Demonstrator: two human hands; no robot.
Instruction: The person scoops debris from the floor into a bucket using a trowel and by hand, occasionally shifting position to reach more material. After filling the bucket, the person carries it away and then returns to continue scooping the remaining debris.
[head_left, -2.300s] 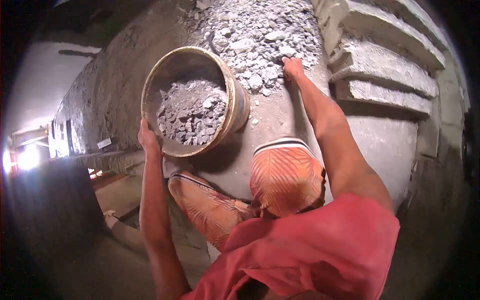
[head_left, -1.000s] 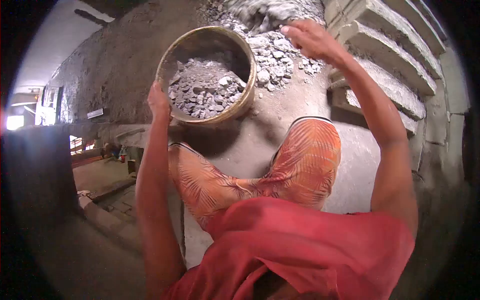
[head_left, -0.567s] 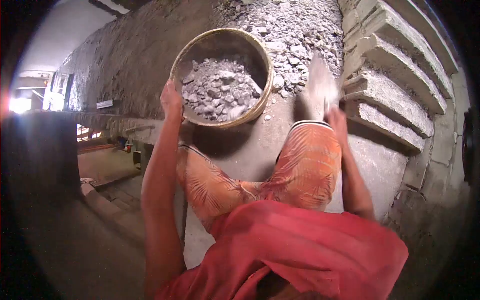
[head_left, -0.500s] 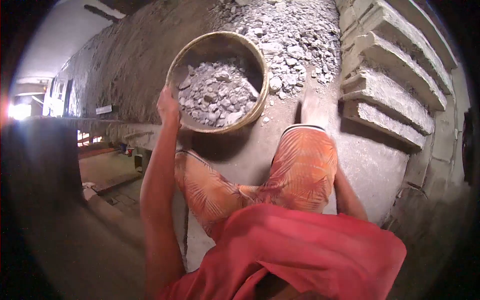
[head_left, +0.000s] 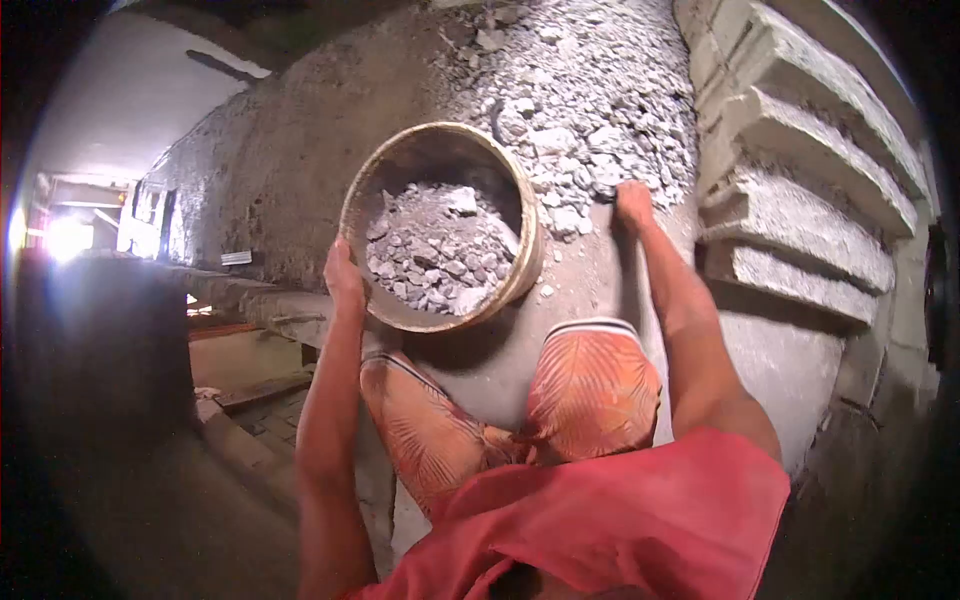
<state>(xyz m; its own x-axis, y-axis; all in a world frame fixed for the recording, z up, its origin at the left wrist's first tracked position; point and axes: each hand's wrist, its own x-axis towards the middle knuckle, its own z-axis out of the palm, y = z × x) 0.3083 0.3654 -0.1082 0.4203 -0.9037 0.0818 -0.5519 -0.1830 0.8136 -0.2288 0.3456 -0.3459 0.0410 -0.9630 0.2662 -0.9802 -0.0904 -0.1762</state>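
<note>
A round bucket (head_left: 530, 270) is tilted, its mouth facing me, partly filled with broken grey stones (head_left: 440, 255). My left hand (head_left: 345, 278) is closed on the left side of its rim. To the right of the bucket, my right hand (head_left: 633, 203) is closed at the near edge of a heap of broken stones (head_left: 610, 95). Something dark shows beside its fingers, too small to name. A dark curved piece (head_left: 497, 120) lies among the stones behind the bucket.
Rough concrete slabs (head_left: 800, 245) are stacked along the right wall. A rough grey wall (head_left: 290, 150) rises on the left, with a ledge (head_left: 250, 290) beside a lower area. My knees are just in front of the bucket.
My right hand has come forward from beside my right thigh to the stone heap. My left hand stays on the bucket rim. The view has shifted, so the bucket appears lower.
</note>
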